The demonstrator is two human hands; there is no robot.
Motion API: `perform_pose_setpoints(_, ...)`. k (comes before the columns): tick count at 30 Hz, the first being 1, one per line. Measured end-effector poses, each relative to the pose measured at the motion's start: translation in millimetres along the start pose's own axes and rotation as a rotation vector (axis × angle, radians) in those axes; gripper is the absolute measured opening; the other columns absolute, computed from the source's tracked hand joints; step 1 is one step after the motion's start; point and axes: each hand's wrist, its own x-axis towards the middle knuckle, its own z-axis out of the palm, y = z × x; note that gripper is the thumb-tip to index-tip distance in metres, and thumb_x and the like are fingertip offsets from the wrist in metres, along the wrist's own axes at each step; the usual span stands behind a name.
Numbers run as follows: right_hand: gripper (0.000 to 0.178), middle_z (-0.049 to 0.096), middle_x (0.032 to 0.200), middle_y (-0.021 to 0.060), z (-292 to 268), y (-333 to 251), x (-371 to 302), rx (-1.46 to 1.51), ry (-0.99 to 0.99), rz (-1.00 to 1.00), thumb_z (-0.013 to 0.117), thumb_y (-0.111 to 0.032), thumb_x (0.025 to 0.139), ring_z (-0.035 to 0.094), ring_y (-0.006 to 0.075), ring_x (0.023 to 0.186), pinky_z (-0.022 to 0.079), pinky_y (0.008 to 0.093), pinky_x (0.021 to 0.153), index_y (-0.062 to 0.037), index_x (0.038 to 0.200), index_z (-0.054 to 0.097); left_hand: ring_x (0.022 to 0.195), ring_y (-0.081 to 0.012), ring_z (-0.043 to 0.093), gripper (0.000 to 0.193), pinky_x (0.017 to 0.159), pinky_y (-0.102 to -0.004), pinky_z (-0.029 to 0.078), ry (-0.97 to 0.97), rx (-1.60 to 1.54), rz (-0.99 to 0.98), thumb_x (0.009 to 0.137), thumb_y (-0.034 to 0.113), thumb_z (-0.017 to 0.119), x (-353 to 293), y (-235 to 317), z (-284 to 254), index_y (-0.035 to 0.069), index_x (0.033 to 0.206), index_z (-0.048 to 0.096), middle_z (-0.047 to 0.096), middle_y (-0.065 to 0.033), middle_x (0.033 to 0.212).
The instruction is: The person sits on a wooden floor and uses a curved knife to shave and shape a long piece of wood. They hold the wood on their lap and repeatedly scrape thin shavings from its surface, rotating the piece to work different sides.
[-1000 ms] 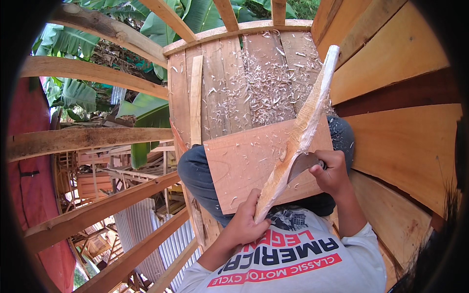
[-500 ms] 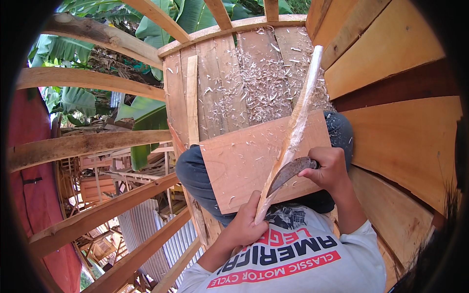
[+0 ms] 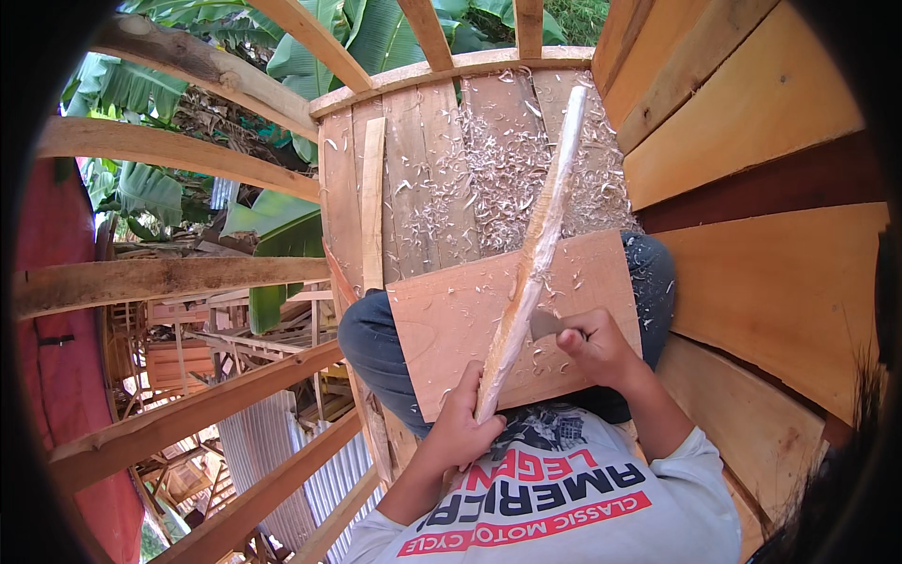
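A long pale wooden stick (image 3: 539, 254), freshly shaved along one side, slants up and away over my lap. My left hand (image 3: 463, 428) is closed round its near end, close to my shirt. To the right of the stick, my right hand (image 3: 601, 346) grips a knife; its handle is mostly hidden in my fingers. The short visible part of the knife blade (image 3: 545, 325) points at the stick's middle; whether it touches the wood I cannot tell. Under both lies a flat wooden board (image 3: 437, 324), resting across my legs and dotted with shavings.
Curled wood shavings (image 3: 512, 179) cover much of the plank floor (image 3: 404, 202) ahead. A loose wooden strip (image 3: 373, 207) lies there on the left. Plank walling (image 3: 770, 273) stands close on my right. Spaced wooden rails (image 3: 178, 282) line the left, with banana leaves beyond.
The knife has come off its flat slant across the stick's lower part and turned, showing less blade. My right hand moved slightly left and down. The stick's far end swung left.
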Motion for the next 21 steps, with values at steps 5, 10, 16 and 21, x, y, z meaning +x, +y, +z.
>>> perform_pose_setpoints(5, 0.058, 0.044, 0.049, 0.0117, 24, 0, -7, -0.238, 0.031, -0.186, 0.064, -0.052, 0.080, 0.046, 0.0286, 0.044, 0.035, 0.0354, 0.043, 0.0008, 0.060, 0.051, 0.071, -0.0169, 0.052, 0.051, 0.065, -0.0301, 0.044, 0.088, 0.039, 0.133, 0.067, 0.007, 0.058, 6, 23, -12, 0.001, 0.114, 0.040, 0.055, -0.0125, 0.077)
perform_pose_setpoints(10, 0.067, 0.042, 0.050, 0.0115, 25, -8, 2, -0.435, 0.242, -0.424, 0.059, -0.063, 0.079, 0.045, 0.0282, 0.043, 0.033, 0.0359, 0.043, -0.0010, 0.058, 0.048, 0.069, -0.0155, 0.050, 0.052, 0.063, -0.0295, 0.042, -0.079, -0.057, 0.185, 0.068, 0.006, 0.055, 6, 15, -14, 0.000, 0.117, 0.039, 0.053, -0.0097, 0.074)
perform_pose_setpoints(16, 0.059, 0.035, 0.051, 0.0039, -44, -2, 21, -0.469, 0.676, -0.287, 0.061, -0.054, 0.084, 0.040, 0.0152, 0.046, 0.031, 0.0316, 0.044, -0.0028, 0.060, 0.045, 0.068, -0.0100, 0.043, 0.035, 0.062, -0.0249, 0.036, -0.262, -0.148, 0.058, 0.064, 0.003, 0.056, 0, 10, 7, 0.006, 0.097, 0.042, 0.044, -0.0004, 0.074)
perform_pose_setpoints(21, 0.060, 0.026, 0.055, -0.0001, -77, -8, 8, -0.274, 0.813, -0.176, 0.053, -0.051, 0.091, 0.030, 0.0073, 0.055, 0.026, 0.0287, 0.046, 0.0008, 0.064, 0.040, 0.068, -0.0096, 0.042, 0.039, 0.062, -0.0248, 0.036, -0.205, -0.156, 0.089, 0.064, 0.001, 0.058, -2, 6, 9, 0.006, 0.100, 0.042, 0.043, 0.0005, 0.074)
